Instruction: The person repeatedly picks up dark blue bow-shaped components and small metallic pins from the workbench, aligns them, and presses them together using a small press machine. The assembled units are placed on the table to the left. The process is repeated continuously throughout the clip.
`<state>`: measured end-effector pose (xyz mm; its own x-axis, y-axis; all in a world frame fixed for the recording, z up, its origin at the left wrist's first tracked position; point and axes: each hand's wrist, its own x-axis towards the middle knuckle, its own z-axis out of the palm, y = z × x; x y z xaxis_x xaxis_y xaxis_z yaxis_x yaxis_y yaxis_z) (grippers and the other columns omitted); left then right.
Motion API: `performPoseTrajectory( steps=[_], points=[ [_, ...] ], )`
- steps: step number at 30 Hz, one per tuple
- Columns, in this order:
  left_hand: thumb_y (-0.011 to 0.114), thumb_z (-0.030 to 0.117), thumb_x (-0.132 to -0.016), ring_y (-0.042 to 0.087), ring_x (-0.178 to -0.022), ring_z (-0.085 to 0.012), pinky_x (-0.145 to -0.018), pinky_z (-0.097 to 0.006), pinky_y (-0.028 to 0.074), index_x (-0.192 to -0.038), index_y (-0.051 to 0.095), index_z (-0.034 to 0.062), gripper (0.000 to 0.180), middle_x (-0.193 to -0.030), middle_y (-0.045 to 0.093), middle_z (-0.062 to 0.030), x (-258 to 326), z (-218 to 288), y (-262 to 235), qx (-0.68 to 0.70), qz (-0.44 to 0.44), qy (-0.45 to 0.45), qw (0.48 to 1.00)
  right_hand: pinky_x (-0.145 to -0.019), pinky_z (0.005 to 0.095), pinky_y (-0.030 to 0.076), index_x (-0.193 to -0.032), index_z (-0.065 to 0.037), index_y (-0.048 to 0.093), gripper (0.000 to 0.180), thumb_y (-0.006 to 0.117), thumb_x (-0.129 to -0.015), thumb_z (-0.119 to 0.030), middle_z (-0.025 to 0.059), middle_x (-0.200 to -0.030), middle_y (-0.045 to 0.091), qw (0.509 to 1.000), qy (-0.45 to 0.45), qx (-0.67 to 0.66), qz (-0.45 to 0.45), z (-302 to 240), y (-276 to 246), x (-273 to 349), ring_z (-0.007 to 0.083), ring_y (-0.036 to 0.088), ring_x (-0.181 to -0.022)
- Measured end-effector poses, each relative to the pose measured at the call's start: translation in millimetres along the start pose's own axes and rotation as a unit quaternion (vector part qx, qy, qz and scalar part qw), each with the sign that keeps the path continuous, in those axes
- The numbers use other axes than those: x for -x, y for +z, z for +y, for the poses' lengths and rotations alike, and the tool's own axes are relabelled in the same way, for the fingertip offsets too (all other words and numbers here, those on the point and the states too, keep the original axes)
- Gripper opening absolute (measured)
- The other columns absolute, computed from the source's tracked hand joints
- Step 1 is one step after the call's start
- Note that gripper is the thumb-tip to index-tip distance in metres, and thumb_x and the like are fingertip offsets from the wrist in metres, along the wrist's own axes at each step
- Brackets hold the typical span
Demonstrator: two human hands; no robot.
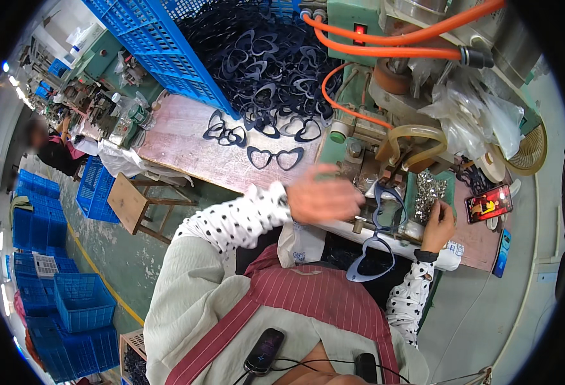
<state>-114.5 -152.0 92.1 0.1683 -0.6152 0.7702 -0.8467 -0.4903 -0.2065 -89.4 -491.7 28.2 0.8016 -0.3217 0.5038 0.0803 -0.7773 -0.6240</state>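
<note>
My left hand (326, 197), blurred by motion, is over the front of the bench, left of the machine, its fingers apart and nothing visible in them. My right hand (439, 226) has its fingertips pinched together at the near right edge of a green tray (450, 186) of small shiny metal parts (429, 192); anything between them is too small to make out. Between my hands, a dark blue heart-shaped glasses frame (371, 240) stands at the machine (366, 144), one rim by its working point and the other hanging over the bench edge toward my lap.
Behind lies a heap of dark glasses frames (263, 70) by a blue crate (160, 51). Several loose frames (275, 158) lie on the bench (186, 144). Orange hoses (385, 40) cross above. A phone (489, 204) rests at right. A stool (132, 202) and blue crates (84, 301) stand left.
</note>
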Motion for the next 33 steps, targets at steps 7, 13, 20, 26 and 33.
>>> performPoseTrajectory(
  steps=[7, 13, 20, 26, 33],
  points=[
    [0.056, 0.024, -0.084, 0.023, -0.141, -0.0269, -0.108, -0.062, 0.017, -0.102, 0.067, 0.0147, 0.023, -0.148, 0.036, -0.0036, 118.5, -150.0, 11.0, -0.405, -0.294, -0.239, 0.832, -0.06, 0.0326, 0.048, -0.091, -0.004, 0.065, 0.012, 0.061, -0.088, -0.015, 0.0092, -0.074, 0.066, 1.0, -0.004, -0.006, -0.018, -9.7, -1.3, -0.2, 0.0209, 0.062, -0.063],
    [0.064, 0.037, -0.082, 0.0, -0.144, -0.0377, -0.104, -0.073, 0.012, -0.111, 0.071, 0.0271, 0.031, -0.15, 0.032, -0.0021, 83.3, -194.7, 5.5, -0.28, -0.498, -0.377, 0.729, -0.063, 0.0345, 0.049, -0.092, -0.003, 0.065, 0.014, 0.062, -0.088, -0.016, 0.0118, -0.077, 0.067, 0.999, 0.022, 0.009, -0.025, -1.7, 1.6, 2.0, 0.0245, 0.063, -0.064],
    [0.067, 0.043, -0.078, 0.025, -0.134, -0.0404, -0.094, -0.06, 0.032, -0.097, 0.074, 0.0228, 0.029, -0.125, 0.054, -0.0029, 128.4, -133.4, 6.0, -0.202, -0.357, -0.354, 0.84, -0.075, 0.0365, 0.048, -0.097, -0.007, 0.066, 0.012, 0.057, -0.091, -0.014, 0.0113, -0.088, 0.067, 1.0, -0.014, 0.014, 0.008, -3.1, 1.3, 1.2, 0.0284, 0.06, -0.083],
    [0.062, 0.046, -0.082, 0.027, -0.134, -0.0461, -0.101, -0.061, 0.029, -0.108, 0.07, 0.0293, 0.032, -0.145, 0.038, -0.009, 128.1, -110.5, -38.8, -0.106, -0.362, -0.242, 0.894, -0.071, 0.0295, 0.049, -0.101, -0.006, 0.064, 0.012, 0.058, -0.091, -0.01, 0.0081, -0.086, 0.067, 0.994, 0.012, -0.109, -0.014, -34.3, -9.6, -4.0, 0.0193, 0.063, -0.078],
    [0.073, 0.041, -0.068, 0.03, -0.135, -0.0331, -0.101, -0.055, 0.033, -0.095, 0.072, 0.0246, 0.032, -0.143, 0.041, -0.0028, 128.7, -116.4, -78.5, -0.043, -0.501, -0.124, 0.856, -0.066, 0.0225, 0.043, -0.091, -0.001, 0.071, 0.014, 0.068, -0.078, 0.003, 0.0039, -0.084, 0.065, 0.948, 0.026, -0.301, -0.099, -115.3, -36.8, -6.8, 0.0108, 0.055, -0.073]
  ],
)
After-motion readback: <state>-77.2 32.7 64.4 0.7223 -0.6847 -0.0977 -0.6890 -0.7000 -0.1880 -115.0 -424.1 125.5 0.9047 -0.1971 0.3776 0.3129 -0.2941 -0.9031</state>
